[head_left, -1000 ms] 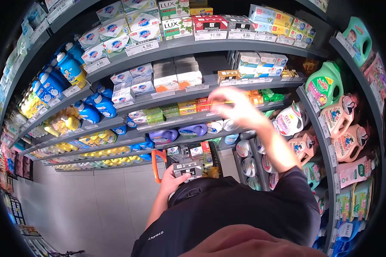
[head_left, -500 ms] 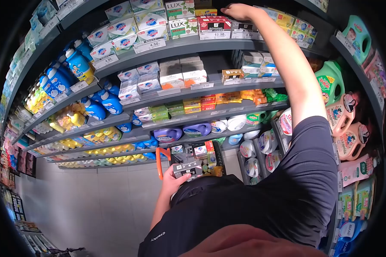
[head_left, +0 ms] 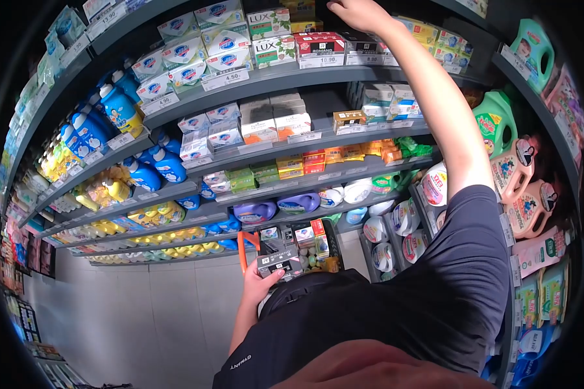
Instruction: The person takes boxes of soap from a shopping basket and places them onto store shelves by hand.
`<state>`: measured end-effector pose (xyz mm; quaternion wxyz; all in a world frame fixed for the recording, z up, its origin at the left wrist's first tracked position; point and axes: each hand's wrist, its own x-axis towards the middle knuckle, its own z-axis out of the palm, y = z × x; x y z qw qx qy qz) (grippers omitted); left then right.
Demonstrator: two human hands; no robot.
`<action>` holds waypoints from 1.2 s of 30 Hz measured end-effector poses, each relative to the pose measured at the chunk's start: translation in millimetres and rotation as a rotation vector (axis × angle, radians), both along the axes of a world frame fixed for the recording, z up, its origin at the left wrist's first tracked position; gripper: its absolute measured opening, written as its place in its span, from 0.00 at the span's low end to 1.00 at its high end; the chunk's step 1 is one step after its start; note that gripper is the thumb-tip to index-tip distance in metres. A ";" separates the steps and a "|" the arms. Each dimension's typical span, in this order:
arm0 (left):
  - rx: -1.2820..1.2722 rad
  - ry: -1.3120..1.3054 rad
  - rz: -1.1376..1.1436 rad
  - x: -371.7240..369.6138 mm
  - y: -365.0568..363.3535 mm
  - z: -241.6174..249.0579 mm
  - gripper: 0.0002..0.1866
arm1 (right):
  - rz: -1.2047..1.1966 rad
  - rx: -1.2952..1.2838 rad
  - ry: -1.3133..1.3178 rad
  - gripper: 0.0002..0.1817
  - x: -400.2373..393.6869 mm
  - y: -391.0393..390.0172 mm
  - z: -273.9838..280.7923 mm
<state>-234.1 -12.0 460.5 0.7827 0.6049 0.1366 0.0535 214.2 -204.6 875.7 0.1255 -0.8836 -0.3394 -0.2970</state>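
Held in my left hand (head_left: 259,285) at waist height are dark grey ROMANO soap boxes (head_left: 274,258), seemingly two stacked, with my thumb pressed on the front. Right behind them is a black shopping basket (head_left: 335,241) with an orange handle (head_left: 243,251), containing several packs. My right hand (head_left: 357,14) reaches over the upper shelf, above the dark ROMANO boxes (head_left: 363,47) and beside a yellow box (head_left: 306,26). Its thumb side points left; the other fingers are cut off or hidden at the top edge. To the left stand red ROMANO boxes (head_left: 320,47) and LUX soap boxes (head_left: 272,50).
White soap boxes (head_left: 227,42) are stacked at upper left. Blue bottles (head_left: 120,107) line the left shelves. Large detergent jugs (head_left: 496,123) stand on the right-hand shelf. Purple jugs (head_left: 254,212) sit low behind the basket. Grey tiled floor (head_left: 149,305) extends at lower left.
My right hand has moved slightly up and left, deeper over the upper shelf. My left hand and the boxes have shifted a little left and down; the view has moved slightly.
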 end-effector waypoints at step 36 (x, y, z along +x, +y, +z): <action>-0.042 -0.184 -0.059 7.4 -5.7 22.2 0.10 | 0.336 0.089 -0.097 0.19 -13.8 -59.4 8.6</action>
